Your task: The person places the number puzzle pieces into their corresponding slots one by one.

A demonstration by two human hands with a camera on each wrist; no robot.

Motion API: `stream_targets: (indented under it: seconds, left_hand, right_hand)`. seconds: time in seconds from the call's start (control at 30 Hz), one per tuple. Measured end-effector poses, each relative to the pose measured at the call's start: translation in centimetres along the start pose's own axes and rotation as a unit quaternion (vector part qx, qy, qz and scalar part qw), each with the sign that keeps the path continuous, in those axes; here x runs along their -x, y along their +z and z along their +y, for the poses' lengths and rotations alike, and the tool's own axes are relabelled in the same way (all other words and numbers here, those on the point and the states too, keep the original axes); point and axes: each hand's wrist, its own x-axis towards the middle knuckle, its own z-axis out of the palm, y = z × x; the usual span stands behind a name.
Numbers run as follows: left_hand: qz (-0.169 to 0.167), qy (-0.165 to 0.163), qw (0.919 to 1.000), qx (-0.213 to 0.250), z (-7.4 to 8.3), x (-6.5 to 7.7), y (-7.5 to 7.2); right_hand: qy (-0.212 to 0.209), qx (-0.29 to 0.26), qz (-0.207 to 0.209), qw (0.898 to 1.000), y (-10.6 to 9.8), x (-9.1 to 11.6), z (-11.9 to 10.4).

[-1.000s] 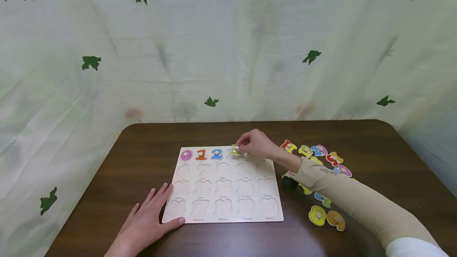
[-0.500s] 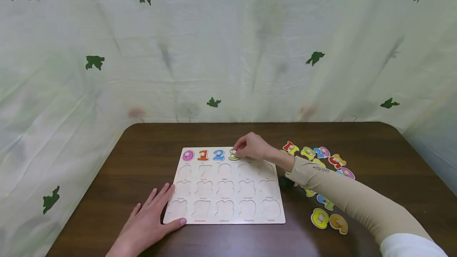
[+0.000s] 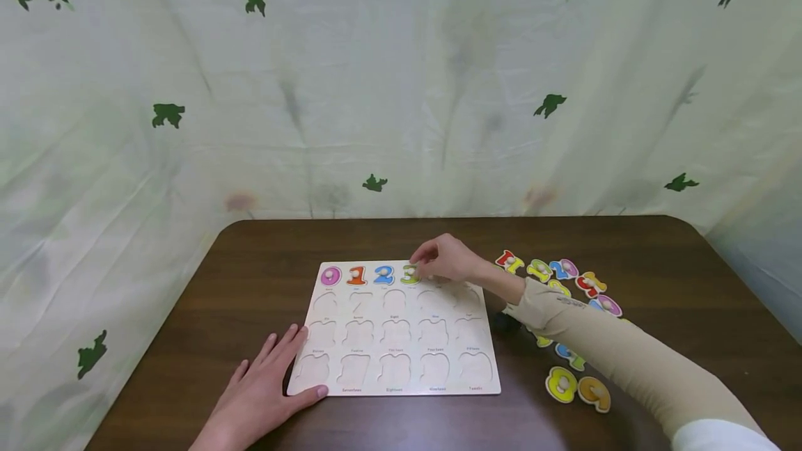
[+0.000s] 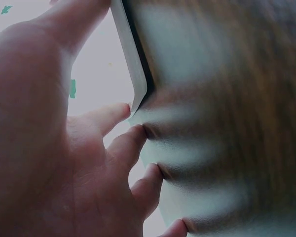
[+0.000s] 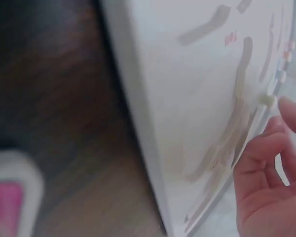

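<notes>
A white number board (image 3: 415, 343) lies on the table, its recesses in rows. In the top row sit a purple 0 (image 3: 331, 275), an orange 1 (image 3: 356, 275), a blue 2 (image 3: 384, 275) and a green 3 (image 3: 409, 275). My right hand (image 3: 447, 258) hovers just right of the 3, fingers bent and holding nothing; in the right wrist view its thumb and forefinger stand slightly apart from the green knob (image 5: 268, 100). With fingers spread, my left hand (image 3: 260, 381) touches the board's left edge, thumb at the lower left corner.
Several loose number pieces lie right of the board on the dark wooden table (image 3: 276, 249), among them a yellow piece (image 3: 560, 384) and an orange piece (image 3: 594, 394). My right forearm partly covers the group. A pale leaf-patterned curtain (image 3: 401, 89) hangs behind.
The green 3 has gone down into its top-row recess, and my right hand has let go of its knob, shifting slightly right. My left hand has stayed at the board's edge.
</notes>
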Motion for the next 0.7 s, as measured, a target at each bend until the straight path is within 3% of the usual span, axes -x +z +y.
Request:
stream_targets:
  seconds: [0.3,0.7]
  left_hand:
    - [0.010,0.010,0.9999,-0.004,0.0,0.0,0.1]
    - [0.001,0.014,0.9999,-0.007,-0.1,-0.3,0.3]
  right_hand:
    - [-0.048,-0.048,-0.006,0.998,-2.0,2.5,0.0]
    - [-0.091,-0.039,0.023,0.995,-5.7,8.7,-0.9]
